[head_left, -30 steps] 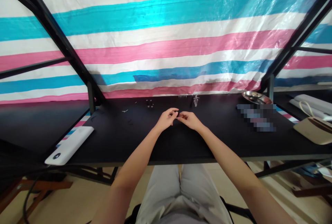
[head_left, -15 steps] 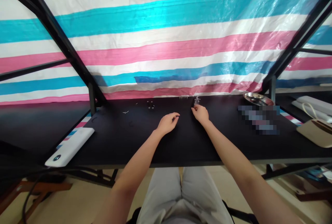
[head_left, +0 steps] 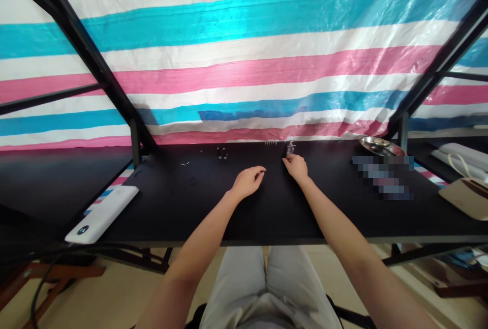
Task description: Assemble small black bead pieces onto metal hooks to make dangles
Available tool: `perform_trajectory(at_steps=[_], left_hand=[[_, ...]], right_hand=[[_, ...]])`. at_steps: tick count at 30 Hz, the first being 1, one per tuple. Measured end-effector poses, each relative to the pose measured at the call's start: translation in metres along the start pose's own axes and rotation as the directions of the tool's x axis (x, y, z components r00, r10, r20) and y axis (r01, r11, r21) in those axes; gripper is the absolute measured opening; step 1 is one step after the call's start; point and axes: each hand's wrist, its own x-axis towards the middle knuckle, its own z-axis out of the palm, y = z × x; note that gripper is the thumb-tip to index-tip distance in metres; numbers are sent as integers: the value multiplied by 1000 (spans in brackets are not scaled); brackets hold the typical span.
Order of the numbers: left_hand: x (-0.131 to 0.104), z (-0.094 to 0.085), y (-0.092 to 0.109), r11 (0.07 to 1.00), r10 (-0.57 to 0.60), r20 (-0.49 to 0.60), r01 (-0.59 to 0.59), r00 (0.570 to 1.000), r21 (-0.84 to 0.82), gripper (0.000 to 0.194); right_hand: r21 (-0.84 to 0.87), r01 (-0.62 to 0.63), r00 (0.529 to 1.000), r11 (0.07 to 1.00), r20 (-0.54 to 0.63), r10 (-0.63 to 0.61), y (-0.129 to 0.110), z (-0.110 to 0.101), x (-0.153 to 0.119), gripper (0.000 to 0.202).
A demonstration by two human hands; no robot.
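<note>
My left hand (head_left: 248,182) hovers over or rests on the middle of the black table, fingers curled and thumb and index tips close together. Whatever lies between those tips is too small to make out. Farther right and deeper on the table, my right hand (head_left: 296,167) is bent down with its fingers closed at a small cluster of clear and metallic-looking pieces (head_left: 291,148). A dark piece beside the cluster is partly hidden by the fingers. Left of the cluster, a row of small light pieces (head_left: 270,143) lines the back edge.
Several small round pieces (head_left: 221,153) and a thin white scrap (head_left: 185,163) lie left. A white power bank (head_left: 102,214) sits at the left edge. On the right are a shiny metal dish (head_left: 382,146), a blurred-out item (head_left: 383,177) and a beige pouch (head_left: 467,198). Striped sheeting hangs behind.
The view has shifted very slightly. Both hands stay almost in place; a dark speck at the left fingertips earlier is no longer distinct.
</note>
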Motion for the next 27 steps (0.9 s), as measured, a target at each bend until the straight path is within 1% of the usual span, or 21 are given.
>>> perform_trajectory(at_steps=[5,11,16,22,27], left_hand=[[0,-1,0,1000,-5,12,5,1000,7,27],[0,2,-1,1000,-5,16,5,1000,15,26],[0,2,-2,1000,-5,20,5,1000,12,26],[0,2,-1,1000,-14,25,14,1000,2,26],[0,2,-2,1000,-21,27,20,999,4,26]], right_hand=[[64,10,1000,998,28,-12,10,-2,3,16],[60,-4,1000,998,-8,5,20,-9,3,15],[13,-44,999,999,-17,44,17,-11,2,21],[-51,-37,999,998,-37,36,16,-11,0,23],[-93,-58,997,994,-47,54,15,-11,1,26]])
